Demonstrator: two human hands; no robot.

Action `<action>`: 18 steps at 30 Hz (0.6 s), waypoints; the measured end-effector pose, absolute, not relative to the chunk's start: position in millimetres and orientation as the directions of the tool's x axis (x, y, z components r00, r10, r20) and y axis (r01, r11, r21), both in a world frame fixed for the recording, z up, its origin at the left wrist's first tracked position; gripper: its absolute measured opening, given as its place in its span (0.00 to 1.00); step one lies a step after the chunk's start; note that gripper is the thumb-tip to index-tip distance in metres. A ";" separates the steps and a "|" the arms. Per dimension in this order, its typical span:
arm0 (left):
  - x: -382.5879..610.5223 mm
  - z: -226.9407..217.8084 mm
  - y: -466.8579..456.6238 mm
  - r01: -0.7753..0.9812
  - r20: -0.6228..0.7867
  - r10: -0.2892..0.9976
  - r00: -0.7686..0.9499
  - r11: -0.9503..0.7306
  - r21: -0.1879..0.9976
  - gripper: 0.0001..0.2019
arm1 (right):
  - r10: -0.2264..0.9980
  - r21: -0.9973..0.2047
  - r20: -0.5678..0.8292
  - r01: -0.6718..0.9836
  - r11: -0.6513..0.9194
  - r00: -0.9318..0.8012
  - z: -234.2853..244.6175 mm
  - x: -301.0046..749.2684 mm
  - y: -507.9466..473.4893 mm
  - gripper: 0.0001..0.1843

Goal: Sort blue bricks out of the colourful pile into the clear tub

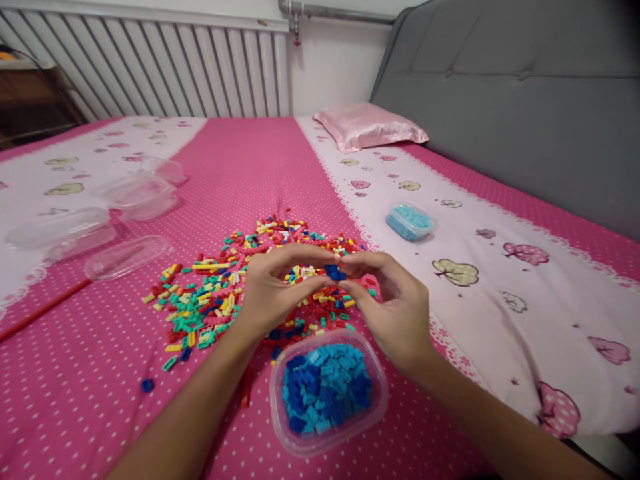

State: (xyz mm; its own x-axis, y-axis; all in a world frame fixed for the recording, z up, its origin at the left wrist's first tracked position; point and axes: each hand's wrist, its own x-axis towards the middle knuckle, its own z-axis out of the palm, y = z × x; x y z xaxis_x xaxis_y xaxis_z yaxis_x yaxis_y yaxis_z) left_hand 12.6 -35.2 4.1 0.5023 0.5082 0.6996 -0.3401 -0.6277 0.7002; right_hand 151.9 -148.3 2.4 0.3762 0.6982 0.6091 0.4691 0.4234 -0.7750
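Between the fingertips of both hands is a small dark blue building brick, perhaps more than one joined together. My left hand pinches it from the left, thumb below and fingers above. From the right, my right hand pinches it the same way. Below the hands stands a clear plastic tub filled with light blue and dark blue bricks. Behind and under the hands spreads a loose pile of mixed bricks in red, yellow, green, pink, white and blue, partly hidden by my hands.
A second tub of light blue bricks sits to the right. Several clear containers and a lid lie at left, near a red rod. One blue brick lies apart. A pink pillow rests by the grey headboard.
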 end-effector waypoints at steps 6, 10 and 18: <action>10.4 4.8 -32.4 -0.315 0.660 0.493 0.567 -0.611 0.726 0.19 | 0.675 -0.742 0.642 0.514 0.430 0.363 5.0 152.7 -148.5 0.14; 9.2 5.0 -31.4 -0.263 0.646 0.485 0.589 -0.640 0.721 0.17 | 0.685 -0.747 0.633 0.516 0.420 0.359 5.9 152.9 -148.1 0.14; 9.2 9.2 -32.4 -0.238 0.637 0.472 0.609 -0.657 0.715 0.12 | 0.733 -0.835 0.543 0.355 0.421 0.410 3.3 153.8 -145.3 0.15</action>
